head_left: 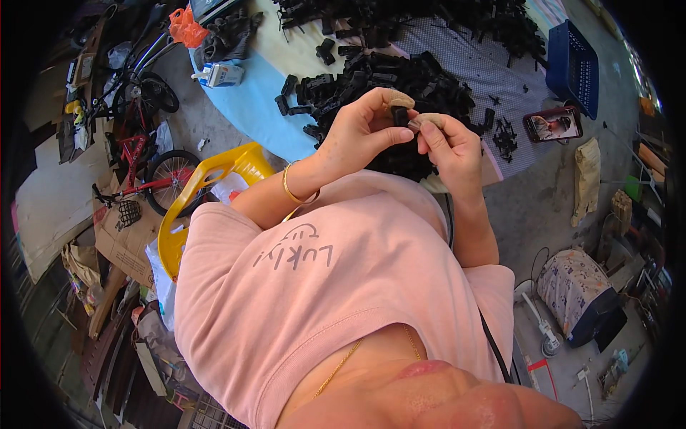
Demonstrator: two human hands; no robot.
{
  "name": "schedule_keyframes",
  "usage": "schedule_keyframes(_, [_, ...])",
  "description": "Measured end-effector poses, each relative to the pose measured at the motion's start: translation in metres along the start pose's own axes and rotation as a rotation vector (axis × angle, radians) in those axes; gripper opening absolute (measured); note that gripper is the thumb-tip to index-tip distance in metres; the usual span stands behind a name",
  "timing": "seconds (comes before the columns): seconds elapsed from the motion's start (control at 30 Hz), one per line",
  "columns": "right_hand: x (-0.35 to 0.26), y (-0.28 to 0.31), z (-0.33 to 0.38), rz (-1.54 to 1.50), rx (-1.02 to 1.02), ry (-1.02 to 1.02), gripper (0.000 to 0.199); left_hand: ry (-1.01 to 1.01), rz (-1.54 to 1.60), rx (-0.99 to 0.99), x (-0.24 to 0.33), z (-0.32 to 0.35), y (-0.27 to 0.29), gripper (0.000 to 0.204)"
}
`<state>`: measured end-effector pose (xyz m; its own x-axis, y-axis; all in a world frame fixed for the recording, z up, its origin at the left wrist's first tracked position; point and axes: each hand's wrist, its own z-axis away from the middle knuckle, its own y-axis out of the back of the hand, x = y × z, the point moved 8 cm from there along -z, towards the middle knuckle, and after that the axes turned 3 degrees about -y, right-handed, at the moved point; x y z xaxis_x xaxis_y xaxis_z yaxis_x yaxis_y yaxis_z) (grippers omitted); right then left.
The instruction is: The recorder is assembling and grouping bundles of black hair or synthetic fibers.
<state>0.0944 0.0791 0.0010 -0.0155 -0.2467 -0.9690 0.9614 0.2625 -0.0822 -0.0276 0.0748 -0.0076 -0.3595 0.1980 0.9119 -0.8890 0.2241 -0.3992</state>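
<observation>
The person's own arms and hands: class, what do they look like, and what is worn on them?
Both arms emerge from short pink sleeves. A thin gold-coloured bangle circles the left wrist; none shows on the right. Beige covers seem to cap a fingertip on the left hand and one on the right hand.

Two hands: one left hand (361,132), one right hand (454,149). One held black plastic piece (400,116); the rest, mostly in two heaps, nearer heap (382,77) and farther heap (493,25), are too many to count. One smartphone (552,124), one blue plastic basket (572,68), one yellow plastic chair (249,159), one orange plastic bag (187,27).
</observation>
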Motion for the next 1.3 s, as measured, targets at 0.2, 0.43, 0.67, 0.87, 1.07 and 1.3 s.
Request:
schedule_keyframes(0.2, [0.000, -0.005, 0.000, 0.141, -0.025, 0.024, 0.016, 0.028, -0.098, -0.024, -0.003, 0.003, -0.001, 0.035])
schedule_keyframes(0.43, [-0.001, -0.007, 0.004, 0.160, -0.014, 0.032, 0.015, -0.055, -0.224, -0.018, 0.002, 0.004, 0.000, 0.030])
schedule_keyframes(0.67, [0.010, -0.008, -0.003, 0.199, -0.005, 0.013, 0.016, -0.431, -0.624, 0.131, 0.017, 0.007, 0.004, 0.026])
schedule_keyframes(0.87, [0.018, 0.001, -0.003, 0.207, 0.068, 0.037, 0.017, -0.301, -0.816, 0.168, 0.015, 0.007, 0.045, 0.042])
schedule_keyframes(1.07, [0.023, 0.026, 0.005, 0.274, 0.110, -0.031, 0.018, -0.364, -1.517, 0.260, 0.021, 0.045, 0.094, 0.068])
schedule_keyframes(1.3, [0.036, 0.024, 0.014, 0.369, 0.103, -0.005, 0.018, -0.266, -1.535, -0.319, -0.101, 0.128, 0.112, 0.077])
